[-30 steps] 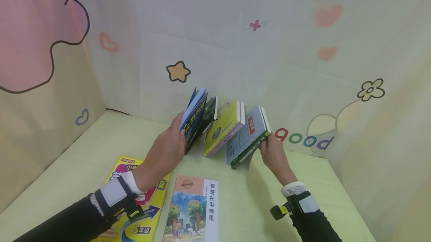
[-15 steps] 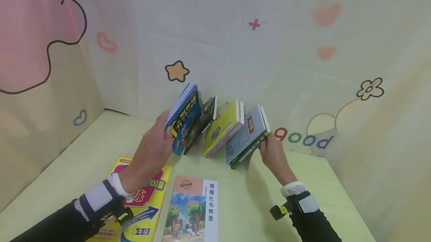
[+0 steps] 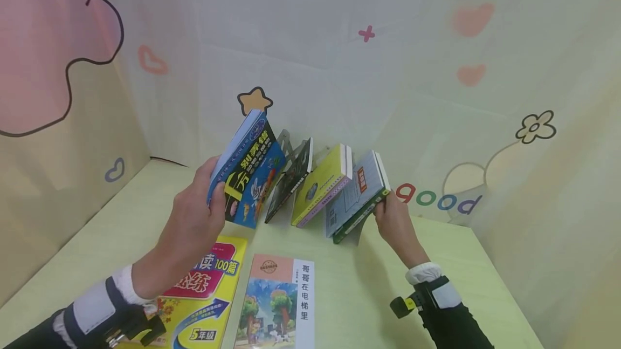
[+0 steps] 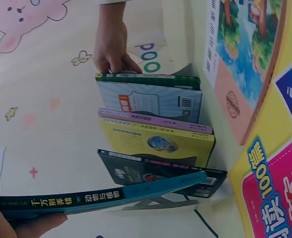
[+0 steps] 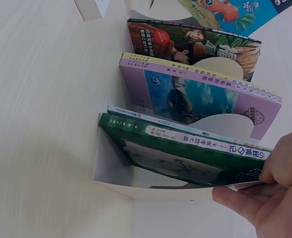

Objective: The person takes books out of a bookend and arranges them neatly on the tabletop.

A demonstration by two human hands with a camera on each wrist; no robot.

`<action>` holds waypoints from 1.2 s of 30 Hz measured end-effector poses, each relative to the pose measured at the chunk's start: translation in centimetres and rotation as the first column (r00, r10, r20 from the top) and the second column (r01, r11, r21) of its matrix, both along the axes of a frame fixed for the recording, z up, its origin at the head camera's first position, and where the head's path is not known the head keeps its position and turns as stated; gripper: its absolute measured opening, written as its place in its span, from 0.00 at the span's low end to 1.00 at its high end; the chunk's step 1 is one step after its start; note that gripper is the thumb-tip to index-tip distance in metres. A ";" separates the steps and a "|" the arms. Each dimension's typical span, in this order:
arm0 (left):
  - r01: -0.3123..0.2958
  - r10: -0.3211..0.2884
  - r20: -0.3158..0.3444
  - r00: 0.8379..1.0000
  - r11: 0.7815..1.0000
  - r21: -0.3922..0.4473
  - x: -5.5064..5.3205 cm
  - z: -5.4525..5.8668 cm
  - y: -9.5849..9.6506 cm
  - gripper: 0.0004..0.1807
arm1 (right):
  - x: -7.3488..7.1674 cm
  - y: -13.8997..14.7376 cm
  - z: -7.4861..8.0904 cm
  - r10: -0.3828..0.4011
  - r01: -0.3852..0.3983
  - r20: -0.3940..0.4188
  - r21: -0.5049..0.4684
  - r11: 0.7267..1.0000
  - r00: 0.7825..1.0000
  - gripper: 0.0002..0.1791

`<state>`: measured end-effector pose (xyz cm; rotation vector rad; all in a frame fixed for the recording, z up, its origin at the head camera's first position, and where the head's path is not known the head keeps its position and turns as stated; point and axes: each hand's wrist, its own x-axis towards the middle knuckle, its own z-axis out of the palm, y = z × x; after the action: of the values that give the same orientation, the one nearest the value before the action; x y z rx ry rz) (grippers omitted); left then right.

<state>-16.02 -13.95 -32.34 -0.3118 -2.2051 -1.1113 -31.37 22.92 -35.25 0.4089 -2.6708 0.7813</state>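
Note:
My left hand (image 3: pixel 186 230) grips a blue book (image 3: pixel 254 176) by its spine side, tilted and held left of the rack. In the left wrist view its blue spine (image 4: pixel 76 199) shows, with fingers at the lower left. A white bookend rack (image 5: pixel 136 190) stands against the back wall, holding a dark book (image 3: pixel 291 179), a yellow book (image 3: pixel 320 187) with a purple book (image 5: pixel 185 96), then a pale blue book (image 3: pixel 356 190) beside a green book (image 5: pixel 170 153). At the right end, my right hand (image 3: pixel 395 225) pinches the rack's end panel together with the green book's edge.
A yellow workbook (image 3: pixel 213 284) lies flat at front left, partly under the left forearm. Beside it lies a book with a tree picture (image 3: pixel 276 300). A printed cloth (image 3: pixel 310 41) hangs behind the pale table (image 3: pixel 436 284).
My left hand has drawn the blue book away from the dark book, leftward and toward me, showing more of its cover. The right hand has stayed at the rack's end.

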 end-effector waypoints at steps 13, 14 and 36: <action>-0.038 0.031 0.085 0.996 0.996 0.082 3.6 1.5 -1.4 0.28 | -0.1 0.2 -0.2 0.000 0.000 -0.030 -0.009 1.000 1.000 0.11; -0.046 0.037 0.098 0.995 0.995 0.088 3.8 1.6 -1.5 0.28 | -0.1 0.2 -0.2 -0.003 0.003 -0.039 -0.006 1.000 0.999 0.09; -0.041 -0.035 0.370 0.928 0.980 0.195 5.4 0.7 -3.0 0.31 | 0.1 0.7 -0.2 0.023 -0.018 0.048 -0.106 0.994 0.999 0.15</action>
<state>-10.60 -16.93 -31.60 -0.0074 -2.3859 -1.4778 -31.30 23.60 -35.50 0.3954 -2.6595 0.9449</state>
